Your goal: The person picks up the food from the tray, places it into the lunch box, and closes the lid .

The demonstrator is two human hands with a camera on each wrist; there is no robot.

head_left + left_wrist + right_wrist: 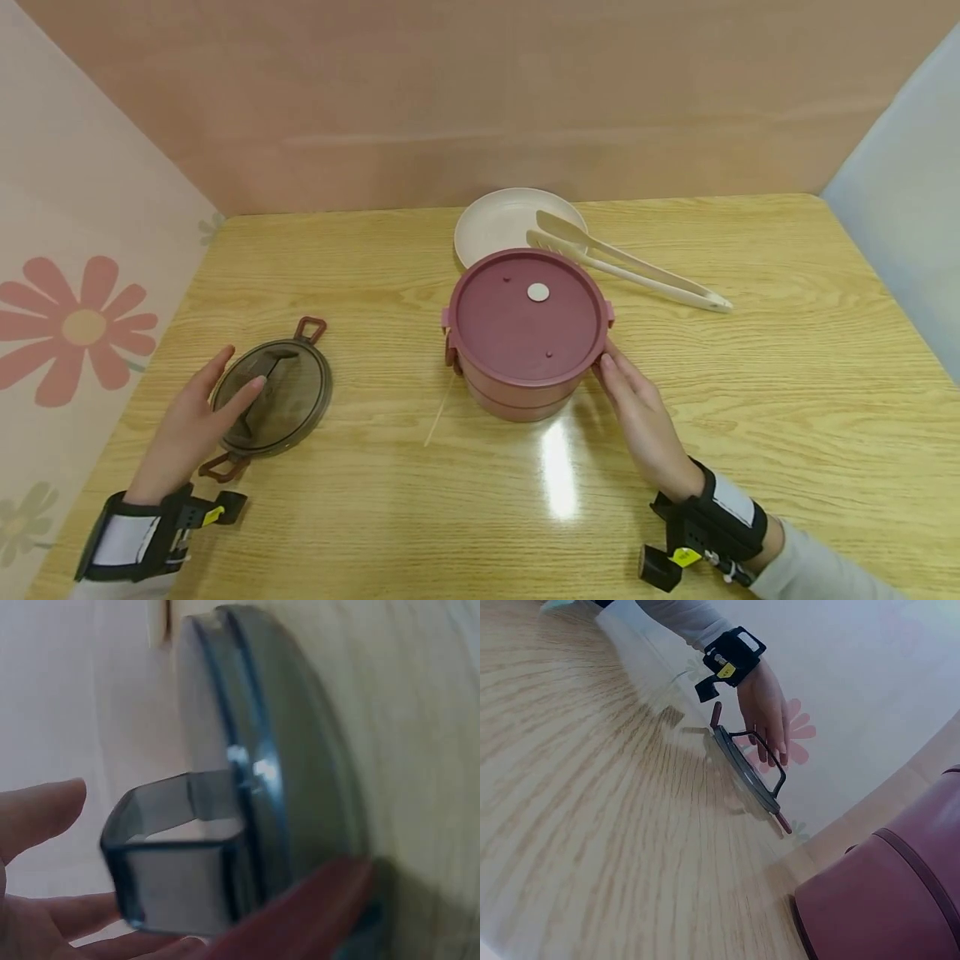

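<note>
Left hand (197, 421) lying flat-fingered, gripping nothing, on smoky lid (273, 398), well left of maroon container (527, 333) (right hand (640, 412) touching container's near-right side, fingers straight, nothing gripped)

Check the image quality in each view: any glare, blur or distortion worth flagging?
Head view: sharp, with a bright glare streak on the table in front of the maroon container. Left wrist view: the smoky lid is very close and soft, edges blurred. Right wrist view: tilted, wide-angle stretch in the wood grain; left hand reasonably clear.

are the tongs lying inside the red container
No, the tongs lie outside it, tips resting on the cream plate behind the closed red container, handles on the table.
</note>
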